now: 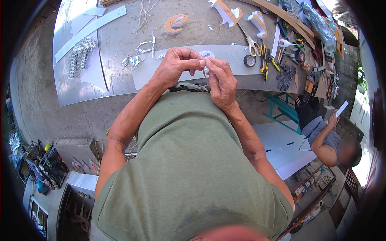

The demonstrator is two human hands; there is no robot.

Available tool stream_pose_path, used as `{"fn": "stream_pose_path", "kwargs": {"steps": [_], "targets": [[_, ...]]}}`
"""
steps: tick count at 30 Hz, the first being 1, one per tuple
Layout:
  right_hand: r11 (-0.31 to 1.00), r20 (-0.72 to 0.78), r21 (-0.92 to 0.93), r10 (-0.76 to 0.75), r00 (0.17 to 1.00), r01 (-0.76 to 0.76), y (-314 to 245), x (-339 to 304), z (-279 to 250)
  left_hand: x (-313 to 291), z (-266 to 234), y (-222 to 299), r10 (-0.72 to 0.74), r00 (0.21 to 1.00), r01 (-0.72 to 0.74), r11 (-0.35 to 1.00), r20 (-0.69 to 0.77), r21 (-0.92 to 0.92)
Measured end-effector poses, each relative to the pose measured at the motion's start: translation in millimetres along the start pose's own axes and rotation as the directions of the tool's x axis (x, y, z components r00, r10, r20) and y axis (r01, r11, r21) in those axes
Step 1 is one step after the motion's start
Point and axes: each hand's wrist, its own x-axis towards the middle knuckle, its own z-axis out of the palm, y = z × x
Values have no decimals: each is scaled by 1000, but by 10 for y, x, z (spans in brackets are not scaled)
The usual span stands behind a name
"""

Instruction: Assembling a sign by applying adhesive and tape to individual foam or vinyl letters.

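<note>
My left hand (177, 66) and my right hand (222, 81) meet at the table's near edge, in front of my green shirt. Thumb and fingers of both are pinched together, tip to tip. What they hold is too small or hidden to make out. A white curved piece (207, 53) shows just behind the fingertips, partly covered by them. Left of my left hand, a string of small white modules on thin wire (136, 57) lies across a pale flat strip (161, 56). Beyond it rests an orange-topped, letter-shaped piece (176, 24).
Right of my hands lie scissors (253, 47), a black tape roll (249, 60), yellow cutters (263, 60) and scattered tools. Coiled modules (80, 56) sit on white sheet at left. A teal bench (283, 108) and another person (325, 136) are at right.
</note>
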Motion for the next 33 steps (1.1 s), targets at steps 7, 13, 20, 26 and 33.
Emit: {"fn": "stream_pose_path", "kwargs": {"steps": [7,13,20,26,33], "targets": [[752,139,507,411,901,-421,-52,68,-68,4,16,-20,13,996,-13,1000,-83,1],[620,262,570,484,835,-539,12,132,-119,-20,28,11,-55,991,52,998,-125,-21],[726,239,438,475,847,-530,55,124,-62,-20,25,11,-52,991,51,999,-121,-12],[846,103,252,460,882,-470,42,164,-106,-24,-53,25,-10,997,20,993,-83,115],[918,111,104,371,922,-382,-15,215,-177,-55,21,84,99,991,-51,911,-95,408]]}}
